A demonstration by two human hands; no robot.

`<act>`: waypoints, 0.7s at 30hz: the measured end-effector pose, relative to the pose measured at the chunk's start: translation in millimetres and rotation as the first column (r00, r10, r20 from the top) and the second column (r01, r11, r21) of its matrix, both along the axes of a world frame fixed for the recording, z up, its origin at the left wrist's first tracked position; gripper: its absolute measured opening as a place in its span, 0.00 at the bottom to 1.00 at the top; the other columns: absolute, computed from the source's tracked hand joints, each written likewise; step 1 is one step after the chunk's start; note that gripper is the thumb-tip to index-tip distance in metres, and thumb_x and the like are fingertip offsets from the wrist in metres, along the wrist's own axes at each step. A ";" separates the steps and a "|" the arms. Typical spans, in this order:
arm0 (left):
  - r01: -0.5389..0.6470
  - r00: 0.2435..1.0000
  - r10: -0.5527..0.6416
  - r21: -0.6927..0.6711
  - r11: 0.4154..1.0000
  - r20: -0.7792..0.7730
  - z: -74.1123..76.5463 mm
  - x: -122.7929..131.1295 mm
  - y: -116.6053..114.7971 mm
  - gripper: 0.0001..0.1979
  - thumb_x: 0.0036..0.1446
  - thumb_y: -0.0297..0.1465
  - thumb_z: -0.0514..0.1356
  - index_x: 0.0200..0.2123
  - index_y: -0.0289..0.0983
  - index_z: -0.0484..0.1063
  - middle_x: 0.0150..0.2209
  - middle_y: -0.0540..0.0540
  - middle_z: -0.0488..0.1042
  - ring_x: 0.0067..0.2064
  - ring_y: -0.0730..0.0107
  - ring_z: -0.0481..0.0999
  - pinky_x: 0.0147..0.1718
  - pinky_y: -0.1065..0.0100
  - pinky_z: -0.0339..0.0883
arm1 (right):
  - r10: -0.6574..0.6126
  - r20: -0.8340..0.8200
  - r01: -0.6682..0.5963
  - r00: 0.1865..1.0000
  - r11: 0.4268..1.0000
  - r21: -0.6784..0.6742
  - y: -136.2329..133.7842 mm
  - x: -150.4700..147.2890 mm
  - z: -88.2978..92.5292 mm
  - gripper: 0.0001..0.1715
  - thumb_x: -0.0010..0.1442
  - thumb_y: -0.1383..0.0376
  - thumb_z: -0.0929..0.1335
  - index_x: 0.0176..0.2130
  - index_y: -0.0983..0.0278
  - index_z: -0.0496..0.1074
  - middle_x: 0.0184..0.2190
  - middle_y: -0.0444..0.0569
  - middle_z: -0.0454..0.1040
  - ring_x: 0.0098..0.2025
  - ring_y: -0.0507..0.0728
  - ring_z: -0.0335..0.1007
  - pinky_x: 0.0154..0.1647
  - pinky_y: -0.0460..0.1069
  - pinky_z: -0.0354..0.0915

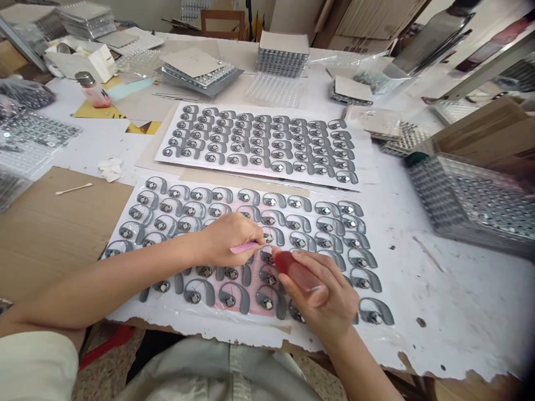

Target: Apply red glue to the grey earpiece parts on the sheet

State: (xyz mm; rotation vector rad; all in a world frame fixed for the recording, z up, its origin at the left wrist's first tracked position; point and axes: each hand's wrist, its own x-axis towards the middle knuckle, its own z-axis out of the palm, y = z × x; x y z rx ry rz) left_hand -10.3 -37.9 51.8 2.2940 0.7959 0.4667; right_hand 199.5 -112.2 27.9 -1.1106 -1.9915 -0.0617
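Observation:
My left hand [229,236] is closed around a slim pink tool [244,247], whose tip sits close to one part in the near sheet's middle. In my right hand [330,289] is a small squeeze bottle [303,278] of red liquid, tilted with its narrow end toward that same part. Beneath both hands lies a white sheet [378,348] carrying rows of grey hook-shaped parts [194,292], like earphone ear hooks, each with a shiny round piece and a thin wire. My hands cover some of them.
Behind is a second sheet [254,136] of similar parts. Stacked clear trays [472,195] stand at the right, more trays [282,53] at the back. A cotton swab [74,189] lies on brown cardboard [54,239] at left, near a capped bottle [94,90] and crumpled tissue [111,169].

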 end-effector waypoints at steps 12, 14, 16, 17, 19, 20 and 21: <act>-0.011 1.000 0.011 0.005 1.000 -0.002 -0.1 -1.1 -0.4 0.10 0.50 0.22 0.56 0.34 0.35 0.77 0.31 0.47 0.78 0.32 0.69 0.74 0.32 0.70 0.65 | 0.006 -0.027 -0.006 1.000 1.000 -0.008 -1.1 2.3 -1.2 0.16 0.56 0.63 0.71 0.44 0.65 0.68 0.34 0.51 0.74 0.35 0.54 0.73 0.31 0.49 0.72; -0.009 1.000 0.009 0.003 1.000 -0.001 0.0 -0.9 -0.8 0.10 0.50 0.21 0.56 0.33 0.35 0.77 0.31 0.47 0.78 0.31 0.69 0.74 0.32 0.70 0.65 | -0.008 -0.044 0.007 0.999 1.000 -0.010 -2.0 3.3 -1.5 0.16 0.55 0.64 0.72 0.43 0.64 0.69 0.34 0.50 0.74 0.34 0.54 0.73 0.31 0.49 0.72; -0.005 1.000 0.005 0.002 1.000 -0.003 0.5 -0.5 -1.2 0.10 0.51 0.21 0.56 0.33 0.35 0.76 0.31 0.47 0.78 0.31 0.69 0.74 0.32 0.71 0.65 | -0.019 -0.055 0.019 0.998 1.000 -0.015 -2.4 3.7 -1.6 0.15 0.55 0.65 0.72 0.43 0.64 0.69 0.33 0.50 0.75 0.34 0.54 0.73 0.31 0.49 0.72; -0.003 1.000 0.003 0.002 1.000 -0.006 0.8 -0.3 -1.1 0.10 0.51 0.21 0.56 0.32 0.35 0.76 0.31 0.47 0.78 0.31 0.69 0.74 0.32 0.71 0.65 | -0.025 -0.058 0.024 0.998 1.000 -0.019 -2.4 4.0 -1.6 0.14 0.55 0.65 0.71 0.42 0.64 0.69 0.33 0.50 0.75 0.34 0.54 0.73 0.31 0.49 0.72; 0.000 1.000 0.000 0.005 1.000 -0.013 1.0 -0.1 -0.5 0.09 0.51 0.21 0.56 0.32 0.34 0.76 0.31 0.47 0.78 0.32 0.69 0.75 0.32 0.71 0.65 | -0.038 -0.055 0.037 0.998 0.999 -0.020 -2.2 4.9 -1.7 0.14 0.55 0.65 0.72 0.42 0.64 0.69 0.33 0.49 0.75 0.34 0.54 0.73 0.30 0.49 0.72; 0.000 1.000 0.000 0.010 1.000 -0.021 0.9 -0.2 0.2 0.09 0.51 0.21 0.56 0.32 0.34 0.76 0.31 0.46 0.78 0.32 0.69 0.75 0.32 0.71 0.65 | -0.047 -0.053 0.046 0.997 0.999 -0.016 -2.3 5.8 -1.8 0.14 0.55 0.65 0.72 0.42 0.63 0.69 0.33 0.49 0.75 0.34 0.54 0.73 0.30 0.49 0.71; -0.002 1.000 0.003 0.018 1.000 -0.030 0.6 -0.3 1.1 0.08 0.51 0.21 0.57 0.32 0.34 0.75 0.31 0.46 0.78 0.32 0.68 0.76 0.32 0.70 0.65 | -0.056 -0.050 0.056 0.997 0.998 -0.013 -2.6 7.0 -2.0 0.14 0.55 0.65 0.72 0.42 0.63 0.69 0.33 0.48 0.75 0.34 0.54 0.74 0.30 0.49 0.71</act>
